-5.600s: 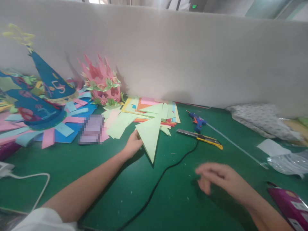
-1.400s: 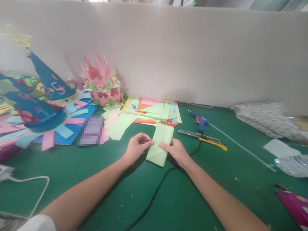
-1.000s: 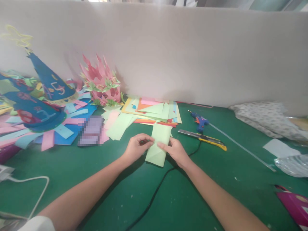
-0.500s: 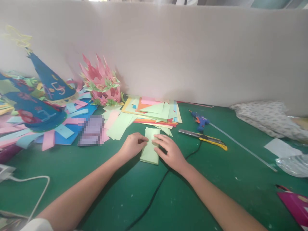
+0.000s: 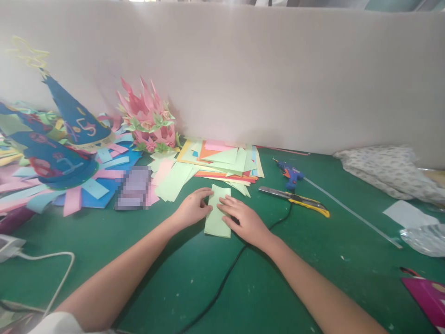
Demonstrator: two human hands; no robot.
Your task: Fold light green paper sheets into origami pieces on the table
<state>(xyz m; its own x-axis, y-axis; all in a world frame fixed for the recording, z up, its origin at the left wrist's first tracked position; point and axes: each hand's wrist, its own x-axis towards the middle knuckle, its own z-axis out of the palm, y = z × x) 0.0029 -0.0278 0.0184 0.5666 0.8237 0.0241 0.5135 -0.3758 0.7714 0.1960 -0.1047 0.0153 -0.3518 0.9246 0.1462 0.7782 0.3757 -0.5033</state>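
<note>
A folded strip of light green paper (image 5: 218, 226) lies on the green tabletop in front of me, its long side pointing away. My left hand (image 5: 192, 208) touches the strip's left edge, with a gap showing between thumb and index finger. Across the strip's right side rest the spread fingers of my right hand (image 5: 245, 219), pressing lightly on its surface. The right fingertips cover part of the paper. Loose light green sheets (image 5: 176, 181) lie just beyond my left hand.
A stack of coloured paper (image 5: 222, 160) sits by the wall. To the right are a yellow utility knife (image 5: 308, 204), a blue glue gun (image 5: 290, 172) and a clear glue stick (image 5: 351, 211). Blue cone hats (image 5: 62, 162) and a pink paper crown (image 5: 149, 120) stand left. A black cord (image 5: 222, 283) crosses the table.
My right fingers have slid slightly left, further onto the paper strip. The left thumb and index finger have spread a little at its edge. The whole view has shifted slightly.
</note>
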